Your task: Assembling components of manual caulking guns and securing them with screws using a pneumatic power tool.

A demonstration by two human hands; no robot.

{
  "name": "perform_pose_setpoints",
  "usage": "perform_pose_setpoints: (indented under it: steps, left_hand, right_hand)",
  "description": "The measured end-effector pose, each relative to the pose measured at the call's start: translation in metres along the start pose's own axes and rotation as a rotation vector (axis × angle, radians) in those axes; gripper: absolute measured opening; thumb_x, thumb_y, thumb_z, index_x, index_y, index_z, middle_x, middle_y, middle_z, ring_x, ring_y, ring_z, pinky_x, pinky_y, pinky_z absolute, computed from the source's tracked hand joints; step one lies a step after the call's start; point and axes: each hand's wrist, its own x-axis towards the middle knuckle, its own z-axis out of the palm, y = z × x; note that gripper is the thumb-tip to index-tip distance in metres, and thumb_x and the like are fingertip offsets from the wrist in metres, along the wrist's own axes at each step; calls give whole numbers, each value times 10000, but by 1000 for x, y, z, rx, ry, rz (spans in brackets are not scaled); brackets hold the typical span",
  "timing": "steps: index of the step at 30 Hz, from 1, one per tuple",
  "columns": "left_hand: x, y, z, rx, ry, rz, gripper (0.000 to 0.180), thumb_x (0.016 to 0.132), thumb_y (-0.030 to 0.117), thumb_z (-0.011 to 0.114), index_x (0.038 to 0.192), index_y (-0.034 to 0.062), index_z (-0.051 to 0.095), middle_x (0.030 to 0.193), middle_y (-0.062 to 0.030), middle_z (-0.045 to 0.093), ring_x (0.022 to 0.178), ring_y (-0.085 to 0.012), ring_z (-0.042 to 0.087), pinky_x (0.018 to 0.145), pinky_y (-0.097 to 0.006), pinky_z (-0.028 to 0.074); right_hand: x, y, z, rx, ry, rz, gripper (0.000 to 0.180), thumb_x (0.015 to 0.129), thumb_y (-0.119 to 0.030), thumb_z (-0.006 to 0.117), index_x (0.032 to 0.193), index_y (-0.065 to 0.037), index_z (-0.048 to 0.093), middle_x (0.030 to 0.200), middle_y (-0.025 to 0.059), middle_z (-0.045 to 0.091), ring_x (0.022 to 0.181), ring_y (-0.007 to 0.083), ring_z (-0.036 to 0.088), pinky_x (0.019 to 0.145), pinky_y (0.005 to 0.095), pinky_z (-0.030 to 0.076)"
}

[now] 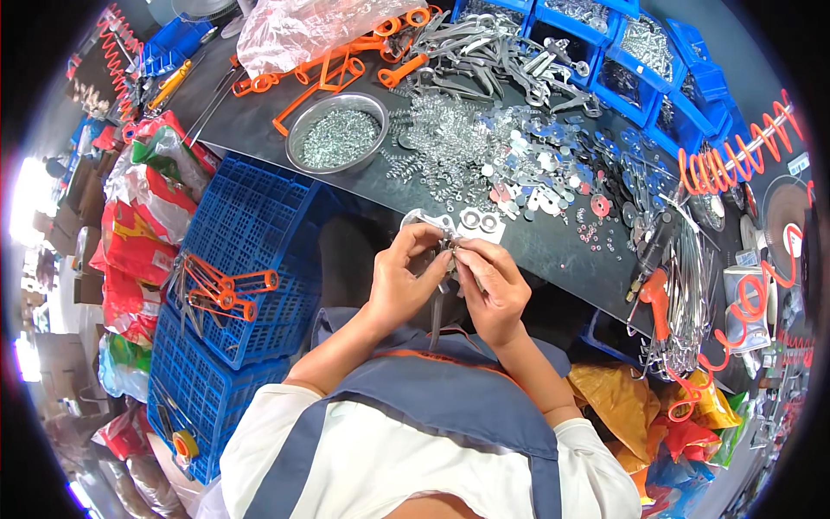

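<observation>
Blue crates (290, 298) stand beside the desk (532, 249); on it, a bowl (339, 168) of small parts. The left hand (405, 272) and right hand (494, 292) meet, fingertips pinching a metal tool (444, 222) at the near edge, right of the crates. Farther right, an orange-handled driver (657, 298).

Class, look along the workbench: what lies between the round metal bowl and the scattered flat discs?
Between the metal bowl and the flat discs lies a loose heap of coil springs, as the head view shows.

Downward head-worn fisheye view
</observation>
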Motion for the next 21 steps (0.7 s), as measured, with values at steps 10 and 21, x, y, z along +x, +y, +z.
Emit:
perform_pose_setpoints:
  steps: [10, 21]
  left_hand:
    - [9, -7, -27, -439, 95, -190, 178, 822, -10, 478, 999, -2, 473, 887, -166, 634, 759, -158, 603, 722, -270, 499]
    - [13, 16, -26, -795, -6, -341, 156, 825, 60, 437, 978, 62, 468, 931, -215, 627, 717, -168, 614, 564, -307, 567]
  right_hand:
    - [27, 98, -49, -335, -116, 83, 276, 666, 59, 648, 930, -21, 650, 956, 122, 654, 855, 307, 631, 744, 370, 509]
    - [72, 171, -79, -515, -835, -156, 61, 752, -38, 552, 808, -29, 571, 866, 88, 543, 882, 275, 548, 705, 361, 471]
